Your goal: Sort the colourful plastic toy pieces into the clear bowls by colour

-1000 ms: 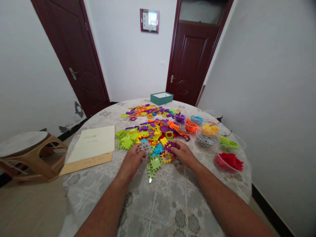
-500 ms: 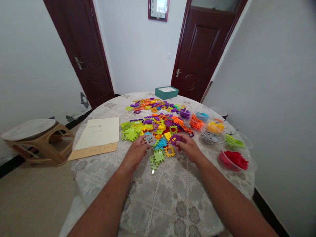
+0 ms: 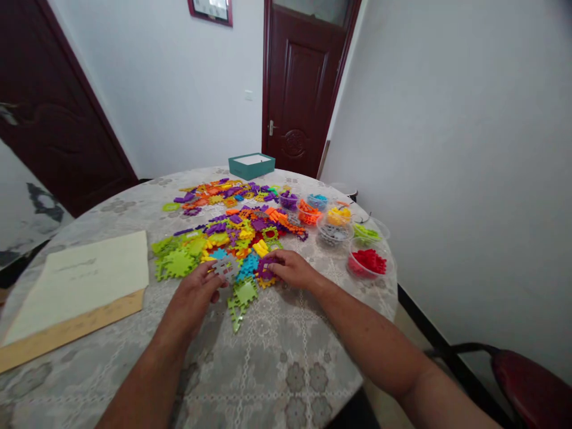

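Fingers point(image 3: 279, 256) over partly hidden purple piece point(image 3: 263, 271)

Dark red doors point(image 3: 306, 95) between white walls point(image 3: 447, 149)

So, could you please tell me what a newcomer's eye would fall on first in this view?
Probably the bright heap of interlocking plastic pieces, near the middle of the view on the patterned tablecloth. At its near side, the left hand holds a gray piece and the right hand a purple piece. Clear bowls of pieces, mostly sorted by color, stand to the right.
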The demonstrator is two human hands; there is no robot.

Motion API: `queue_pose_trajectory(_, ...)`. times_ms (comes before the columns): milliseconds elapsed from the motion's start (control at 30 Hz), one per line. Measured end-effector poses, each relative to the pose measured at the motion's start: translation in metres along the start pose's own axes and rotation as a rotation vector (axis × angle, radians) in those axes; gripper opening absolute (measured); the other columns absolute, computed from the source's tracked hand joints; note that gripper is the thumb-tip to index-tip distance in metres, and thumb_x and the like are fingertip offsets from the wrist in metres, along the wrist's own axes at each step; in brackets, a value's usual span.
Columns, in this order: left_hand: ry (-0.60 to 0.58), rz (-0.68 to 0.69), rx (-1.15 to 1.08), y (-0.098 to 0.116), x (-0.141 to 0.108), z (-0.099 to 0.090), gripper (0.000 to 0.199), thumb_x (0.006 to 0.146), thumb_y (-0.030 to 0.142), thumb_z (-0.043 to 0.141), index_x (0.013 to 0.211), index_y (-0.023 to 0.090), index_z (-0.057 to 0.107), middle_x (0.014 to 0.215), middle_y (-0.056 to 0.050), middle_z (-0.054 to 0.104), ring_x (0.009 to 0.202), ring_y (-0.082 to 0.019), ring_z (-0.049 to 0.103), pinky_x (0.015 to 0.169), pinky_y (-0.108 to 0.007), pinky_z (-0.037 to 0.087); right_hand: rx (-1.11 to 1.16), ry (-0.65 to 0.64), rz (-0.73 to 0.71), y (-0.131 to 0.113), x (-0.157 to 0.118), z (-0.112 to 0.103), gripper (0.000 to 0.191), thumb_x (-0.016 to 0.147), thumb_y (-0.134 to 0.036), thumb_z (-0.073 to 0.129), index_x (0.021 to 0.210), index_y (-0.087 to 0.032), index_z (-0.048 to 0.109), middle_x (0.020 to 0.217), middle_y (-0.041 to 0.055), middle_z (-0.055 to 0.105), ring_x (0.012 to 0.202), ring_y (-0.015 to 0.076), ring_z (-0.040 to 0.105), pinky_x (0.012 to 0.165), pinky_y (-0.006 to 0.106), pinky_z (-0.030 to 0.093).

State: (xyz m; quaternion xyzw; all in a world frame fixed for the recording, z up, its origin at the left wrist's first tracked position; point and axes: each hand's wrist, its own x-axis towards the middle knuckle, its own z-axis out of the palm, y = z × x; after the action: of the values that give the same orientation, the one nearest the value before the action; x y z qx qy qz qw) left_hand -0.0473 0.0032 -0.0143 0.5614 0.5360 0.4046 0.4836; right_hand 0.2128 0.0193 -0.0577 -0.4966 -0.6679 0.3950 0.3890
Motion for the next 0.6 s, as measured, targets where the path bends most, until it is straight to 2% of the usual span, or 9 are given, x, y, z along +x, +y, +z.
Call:
queue_pose_trajectory(133,0.01,0.011,0.031,0.005,-0.003,0.002,0.063,0.072,0.048,0.07,0.126,0.014,0.065,0.074,0.0,0.067,0.062,-0.017,0.053,0.058,-0.028,0.043,-0.105,0.036,-0.078,-0.003,-0.001,-0.002,0.024,0.092,-0.023,0.064,0.112,-0.024,0.076,0.103,0.003,0.075,0.091,0.0182,0.069,0.081,0.029,0.053)
queue_pose_trajectory(300,-0.057,0.031,0.081,0.003,-0.002,0.003,0.066,0.075,0.047,0.071,0.132,0.014,0.064,0.075,0.0,0.068,0.063,-0.017,0.055,0.059,-0.028,0.042,-0.258,0.193,-0.175,-0.012,-0.004,-0.004,0.024,0.091,-0.018,0.064,0.111,-0.024,0.075,0.108,0.0052,0.073,0.103,0.0214,0.067,0.095,0.035,0.05)
queue_pose_trajectory(400,-0.136,0.057,0.086,-0.001,-0.002,0.005,0.063,0.079,0.049,0.071,0.132,0.016,0.065,0.08,-0.003,0.072,0.067,-0.019,0.06,0.06,-0.029,0.043,-0.127,0.171,-0.13,-0.019,-0.008,0.0,0.024,0.094,-0.027,0.063,0.115,-0.023,0.073,0.107,0.0046,0.072,0.091,0.0184,0.067,0.086,0.032,0.053)
queue_pose_trajectory(500,-0.216,0.091,0.094,-0.001,-0.003,0.007,0.059,0.081,0.048,0.072,0.131,0.018,0.067,0.078,-0.002,0.071,0.071,-0.021,0.063,0.062,-0.029,0.044,0.114,0.041,-0.092,-0.026,-0.014,0.009,0.032,0.095,-0.039,0.064,0.123,-0.025,0.069,0.101,0.0024,0.07,0.078,0.0149,0.065,0.072,0.027,0.053)
queue_pose_trajectory(600,-0.272,0.118,0.091,0.002,-0.006,0.01,0.058,0.081,0.047,0.073,0.132,0.02,0.066,0.078,-0.002,0.071,0.072,-0.022,0.063,0.064,-0.029,0.045,0.272,-0.041,-0.069,-0.033,-0.018,0.019,0.033,0.091,-0.042,0.067,0.12,-0.025,0.069,0.089,0.0,0.068,0.071,0.013,0.06,0.064,0.024,0.049)
